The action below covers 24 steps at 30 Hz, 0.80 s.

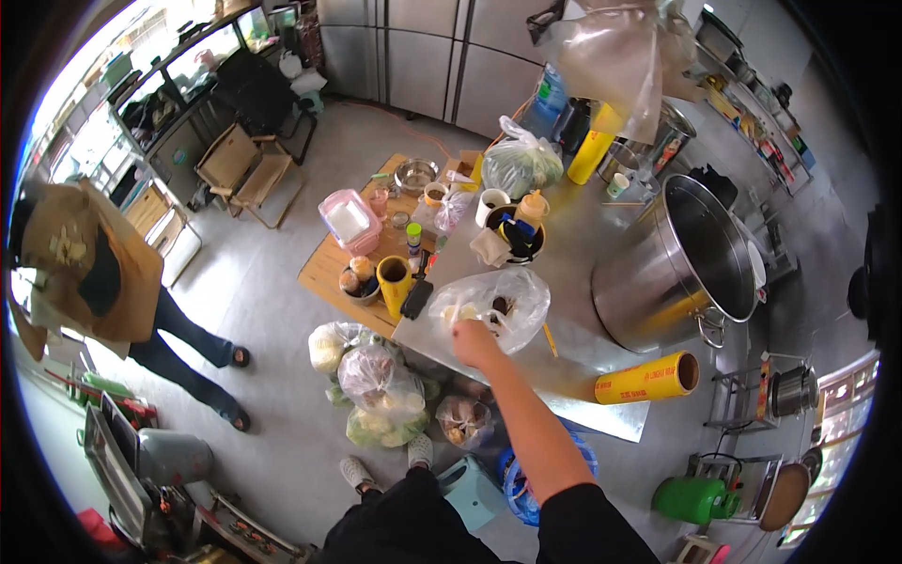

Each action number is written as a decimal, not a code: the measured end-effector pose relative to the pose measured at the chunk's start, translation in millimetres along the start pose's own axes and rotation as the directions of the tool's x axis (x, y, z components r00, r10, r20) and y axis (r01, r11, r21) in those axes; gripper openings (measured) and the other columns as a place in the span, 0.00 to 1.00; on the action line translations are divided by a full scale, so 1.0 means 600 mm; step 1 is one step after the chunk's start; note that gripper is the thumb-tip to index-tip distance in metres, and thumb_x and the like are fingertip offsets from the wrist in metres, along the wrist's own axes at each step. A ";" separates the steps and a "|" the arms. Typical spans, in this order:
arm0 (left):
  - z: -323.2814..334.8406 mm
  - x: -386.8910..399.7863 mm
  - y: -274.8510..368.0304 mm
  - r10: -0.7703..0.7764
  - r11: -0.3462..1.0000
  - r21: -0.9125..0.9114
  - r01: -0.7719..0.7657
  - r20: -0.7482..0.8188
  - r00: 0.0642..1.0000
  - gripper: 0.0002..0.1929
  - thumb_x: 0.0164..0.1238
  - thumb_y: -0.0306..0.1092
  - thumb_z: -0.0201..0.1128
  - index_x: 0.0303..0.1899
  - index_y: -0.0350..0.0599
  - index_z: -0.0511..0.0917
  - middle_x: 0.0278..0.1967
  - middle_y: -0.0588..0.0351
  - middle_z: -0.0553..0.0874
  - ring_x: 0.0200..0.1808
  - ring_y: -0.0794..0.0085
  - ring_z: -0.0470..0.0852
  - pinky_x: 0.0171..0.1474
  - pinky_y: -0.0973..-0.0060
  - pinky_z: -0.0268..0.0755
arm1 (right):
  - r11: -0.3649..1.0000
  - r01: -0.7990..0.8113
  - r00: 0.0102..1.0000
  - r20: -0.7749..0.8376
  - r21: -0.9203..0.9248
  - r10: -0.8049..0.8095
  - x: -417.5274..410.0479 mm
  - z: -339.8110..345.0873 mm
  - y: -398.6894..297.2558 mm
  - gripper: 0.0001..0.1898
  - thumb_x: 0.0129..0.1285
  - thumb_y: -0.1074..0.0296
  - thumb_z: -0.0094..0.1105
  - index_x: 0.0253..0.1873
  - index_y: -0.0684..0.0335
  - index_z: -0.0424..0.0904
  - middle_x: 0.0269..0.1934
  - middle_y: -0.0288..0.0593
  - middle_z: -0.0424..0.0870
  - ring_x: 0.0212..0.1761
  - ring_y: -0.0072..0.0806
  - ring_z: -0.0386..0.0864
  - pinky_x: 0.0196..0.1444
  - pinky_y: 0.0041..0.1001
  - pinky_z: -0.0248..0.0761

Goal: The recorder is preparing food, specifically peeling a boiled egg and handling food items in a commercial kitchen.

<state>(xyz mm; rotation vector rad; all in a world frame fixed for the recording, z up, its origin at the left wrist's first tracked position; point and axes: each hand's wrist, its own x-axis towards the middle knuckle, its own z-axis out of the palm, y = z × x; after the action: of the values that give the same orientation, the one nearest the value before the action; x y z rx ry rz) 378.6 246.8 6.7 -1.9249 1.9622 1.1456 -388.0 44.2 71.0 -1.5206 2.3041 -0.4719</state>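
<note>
My right hand (476, 343) reaches over the near edge of the metal table (451, 349), against a clear plastic bag (527, 296). Its fingers are curled and mostly hidden from above, so their grip cannot be made out. Inside the bag are dark brown pieces (503, 306), and something pale yellow (461, 312) shows by the fingertips. A thin yellow stick (550, 341) lies right of the bag. Further right, a yellow roll of plastic wrap (647, 378) rests on its side. My left hand is out of view.
A large steel stockpot (641, 282) stands on the right of the table. A wooden table (320, 271) adjoins at left. Bagged vegetables (380, 395), a blue-green stool (473, 493) and a blue-lined bin (585, 451) sit low before me. Another person (91, 261) stands at left.
</note>
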 end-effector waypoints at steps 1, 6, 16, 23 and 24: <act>-0.005 0.003 0.012 -0.035 0.999 -0.031 0.035 -0.013 0.999 0.16 0.73 0.38 0.62 0.53 0.35 0.82 0.39 0.49 0.89 0.37 0.69 0.86 0.41 0.70 0.79 | 1.000 0.003 1.000 -0.013 0.012 -0.003 0.036 0.021 -0.003 0.07 0.64 0.70 0.61 0.42 0.65 0.86 0.36 0.56 0.89 0.37 0.47 0.88 0.42 0.36 0.81; -0.073 0.003 0.227 -0.270 0.906 -0.317 0.280 0.075 0.960 0.18 0.74 0.40 0.62 0.54 0.34 0.82 0.43 0.47 0.89 0.43 0.67 0.86 0.47 0.69 0.79 | 0.932 -0.289 0.952 -0.168 -0.217 0.256 0.148 0.092 0.074 0.09 0.63 0.67 0.60 0.39 0.61 0.89 0.45 0.55 0.89 0.48 0.45 0.89 0.48 0.40 0.82; -0.056 -0.028 0.205 -0.276 0.923 -0.248 0.294 0.103 0.956 0.19 0.74 0.41 0.63 0.53 0.32 0.83 0.45 0.45 0.89 0.46 0.64 0.86 0.50 0.67 0.78 | 0.890 -0.416 0.907 -0.020 -0.187 0.420 0.187 0.024 0.072 0.19 0.59 0.53 0.65 0.44 0.64 0.89 0.47 0.52 0.90 0.50 0.46 0.88 0.53 0.41 0.82; -0.021 0.000 0.138 -0.233 0.926 -0.291 0.242 0.066 0.970 0.19 0.75 0.41 0.63 0.53 0.31 0.83 0.45 0.45 0.90 0.46 0.64 0.86 0.51 0.66 0.78 | 0.771 -0.515 0.854 0.304 0.374 0.423 -0.004 -0.148 -0.044 0.14 0.60 0.65 0.65 0.35 0.75 0.84 0.26 0.53 0.88 0.23 0.33 0.88 0.26 0.30 0.82; -0.016 -0.006 0.127 -0.227 0.927 -0.288 0.239 0.076 0.971 0.20 0.75 0.41 0.63 0.53 0.31 0.83 0.45 0.45 0.90 0.46 0.63 0.86 0.51 0.66 0.78 | 0.716 -0.505 0.863 0.299 0.482 0.407 -0.043 -0.169 -0.044 0.13 0.60 0.67 0.65 0.34 0.76 0.82 0.24 0.52 0.87 0.19 0.31 0.87 0.22 0.28 0.80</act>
<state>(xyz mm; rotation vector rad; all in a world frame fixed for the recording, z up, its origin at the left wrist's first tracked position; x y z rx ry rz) 313.6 234.4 45.7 -2.1855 1.5569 1.4614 -403.1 67.2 175.5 -0.6492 2.0515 -0.7418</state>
